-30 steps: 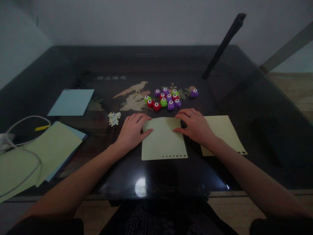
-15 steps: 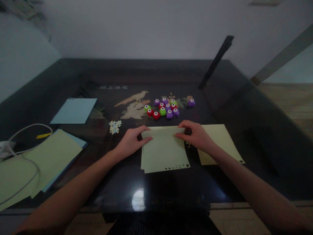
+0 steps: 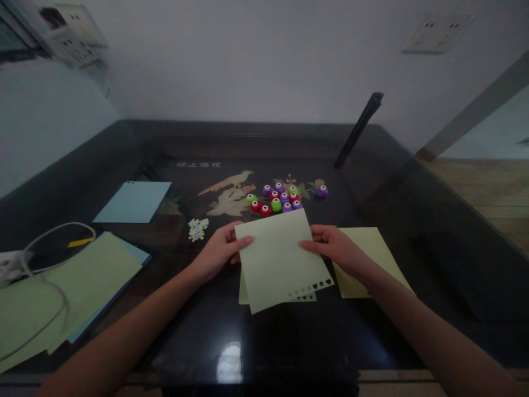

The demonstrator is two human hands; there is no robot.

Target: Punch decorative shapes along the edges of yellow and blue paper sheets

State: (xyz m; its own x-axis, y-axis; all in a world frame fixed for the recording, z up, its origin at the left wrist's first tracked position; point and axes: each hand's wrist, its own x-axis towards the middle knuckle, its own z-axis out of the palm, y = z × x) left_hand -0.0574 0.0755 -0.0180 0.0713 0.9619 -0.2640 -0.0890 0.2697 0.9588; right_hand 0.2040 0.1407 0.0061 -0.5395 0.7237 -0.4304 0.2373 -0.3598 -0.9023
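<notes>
Filling most of the view, a dark glossy table (image 3: 264, 342) with an inlaid bird picture (image 3: 231, 190) takes up the frame, a pale wall behind it. At the left edge lies a stack of green and blue sheets (image 3: 70, 286) with a white cable (image 3: 45, 259) looped over it, and farther back a single blue sheet (image 3: 133, 202) lies flat. Right of centre a yellow-green sheet (image 3: 374, 259) lies flat on the table, partly under the right forearm. At centre the top green sheet (image 3: 281, 259) is lifted and tilted, its near edge showing a row of punched shapes; a second green sheet (image 3: 243, 295) peeks out beneath it, touching the table. Left hand (image 3: 217, 253) pinches the top sheet's left edge, thumb on top, fingers under. Right hand (image 3: 336, 249) pinches its right edge the same way, thumb on the face. A dark slanted bar (image 3: 357, 131) leans at the table's far right. Behind the held sheet sits a cluster of small punches (image 3: 278, 199), red, green and purple, close together, one purple punch (image 3: 322, 191) apart to the right. Just left of the left hand lies a small pile of paper cutouts (image 3: 198, 229).
</notes>
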